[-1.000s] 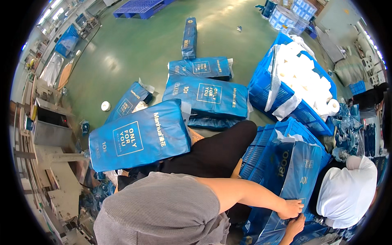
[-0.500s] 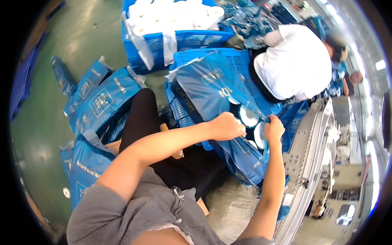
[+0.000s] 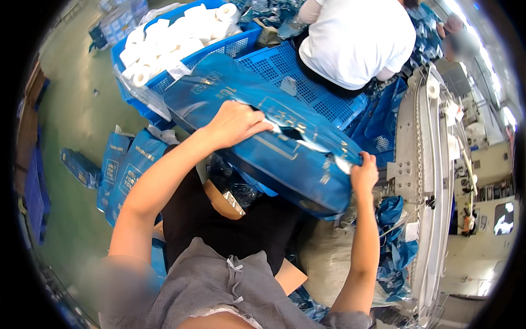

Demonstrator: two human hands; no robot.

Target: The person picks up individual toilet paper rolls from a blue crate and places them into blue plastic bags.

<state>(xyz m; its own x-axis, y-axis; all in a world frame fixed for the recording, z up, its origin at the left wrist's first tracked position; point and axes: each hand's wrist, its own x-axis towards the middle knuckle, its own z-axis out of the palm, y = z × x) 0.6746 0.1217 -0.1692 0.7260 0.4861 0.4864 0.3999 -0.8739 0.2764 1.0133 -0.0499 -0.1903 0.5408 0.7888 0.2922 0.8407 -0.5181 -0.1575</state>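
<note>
A long blue plastic bag [image 3: 263, 164] with gold print lies slantwise in front of me, over the near part of a blue crate [image 3: 342, 104]. Along its upper side runs a narrow slit, where a little white shows; most of what is inside is hidden. My left hand [image 3: 235, 123] is closed on the bag's film at the slit's left part. At the bag's right end, my right hand [image 3: 364, 174] pinches the film near the slit's other end.
Another blue crate [image 3: 123, 90], heaped with white rolls [image 3: 181, 41], stands beyond the bag. A person in a white shirt [image 3: 359, 46] bends over close by. Blue bags [image 3: 131, 172] lie on the floor at left. A metal machine frame [image 3: 408, 126] runs along the right.
The bag's opening has narrowed, covering the white roll ends seen before. My left hand has moved away from my right along it. The view has shifted, and the bag lies more level.
</note>
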